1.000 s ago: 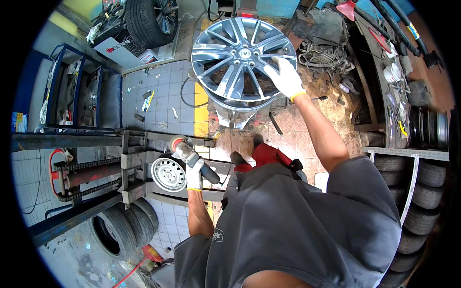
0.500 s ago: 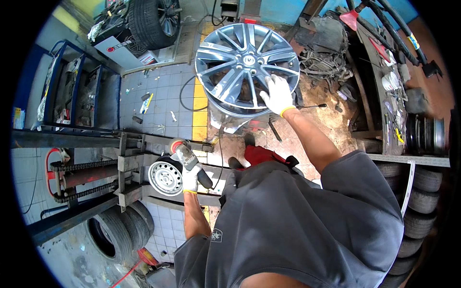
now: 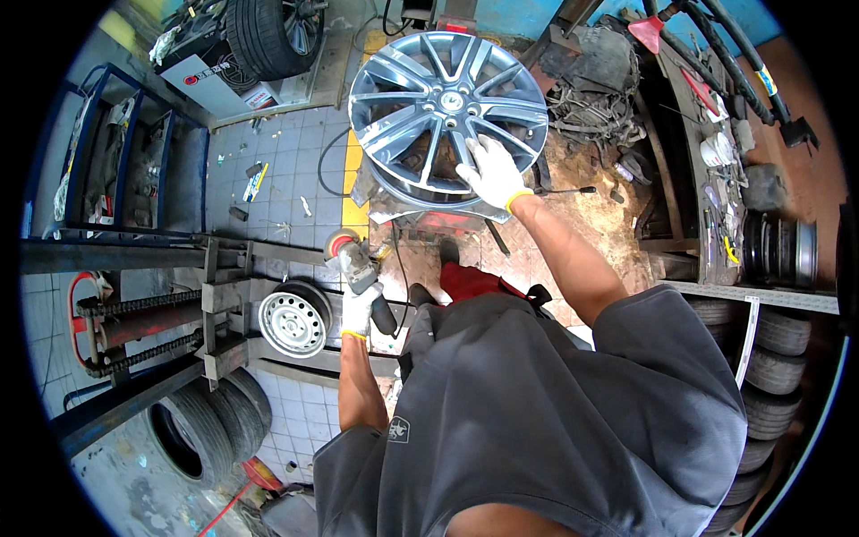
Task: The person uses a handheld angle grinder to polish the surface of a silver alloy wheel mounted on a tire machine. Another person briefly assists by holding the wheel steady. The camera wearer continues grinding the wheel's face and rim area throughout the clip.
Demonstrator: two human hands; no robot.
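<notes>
A large grey multi-spoke alloy wheel rim (image 3: 412, 120) lies face up on a stand in front of me. My right hand (image 3: 490, 170), in a white glove with a yellow cuff, rests on the rim's near right side, fingers stretched over the spokes and outer lip. Lower left, my gloved left hand (image 3: 360, 313) is wrapped round an angle grinder (image 3: 358, 268). The grinder's round reddish disc end points away from me, short of the alloy rim. Its dark rear body sticks out below my hand, and a black cord runs near it.
A white steel wheel (image 3: 293, 324) lies left of the grinder, beside a metal frame (image 3: 224, 300). Several old tyres (image 3: 192, 438) stand at lower left. A blue shelf rack (image 3: 134, 170) is at far left. A cluttered workbench (image 3: 707, 179) and stacked tyres (image 3: 777, 371) line the right.
My left hand has brought the grinder slightly forward, towards the alloy rim. The right hand keeps its place on the rim. The whole view has shifted a little.
</notes>
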